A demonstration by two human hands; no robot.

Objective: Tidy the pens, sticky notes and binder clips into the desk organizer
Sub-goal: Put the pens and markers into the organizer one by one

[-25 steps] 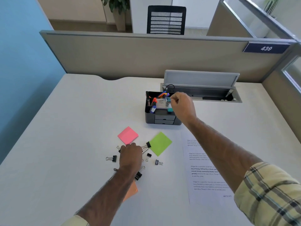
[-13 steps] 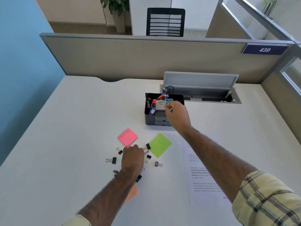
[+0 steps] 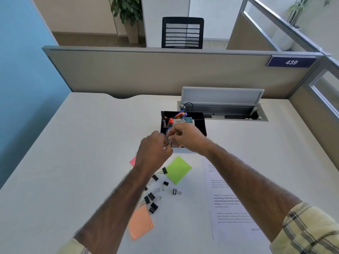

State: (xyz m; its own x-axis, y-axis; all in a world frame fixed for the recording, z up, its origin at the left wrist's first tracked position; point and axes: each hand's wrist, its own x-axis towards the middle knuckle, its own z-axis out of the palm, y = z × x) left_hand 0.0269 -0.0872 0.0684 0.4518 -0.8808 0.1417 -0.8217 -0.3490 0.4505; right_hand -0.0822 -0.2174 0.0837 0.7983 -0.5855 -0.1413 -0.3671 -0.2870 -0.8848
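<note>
Organizer point(image 3: 200, 123): black box, centre of frame, on white desk point(image 3: 73, 162). Pens point(image 3: 180, 114) w/ orange, blue, purple caps stand in its back/left part; a white box and a teal one sit beside them. Front of organizer hidden behind the hands.

Clips point(image 3: 153, 200): small black binder clips w/ silver wire handles, scattered lower centre, approx 8 visible, some touching each other, one point(image 3: 176, 191) apart to the right. Notes: green pad point(image 3: 178, 169) right of the clips, orange pad point(image 3: 140, 223) below them, pink pad point(image 3: 133, 160) mostly covered by left wrist, only a corner shows.

Left hand point(image 3: 153, 153) and right hand point(image 3: 187, 137) meet just in front of organizer, fingertips touching. Both curled nearly closed, pinching a small dark/silver item point(image 3: 169, 143) between them. Prob. a clip, but too blurred and covered to be sure; can't tell which hand really has the grip.

Printed sheet point(image 3: 229, 202) at lower right, partly under right forearm, text unreadable.
</note>
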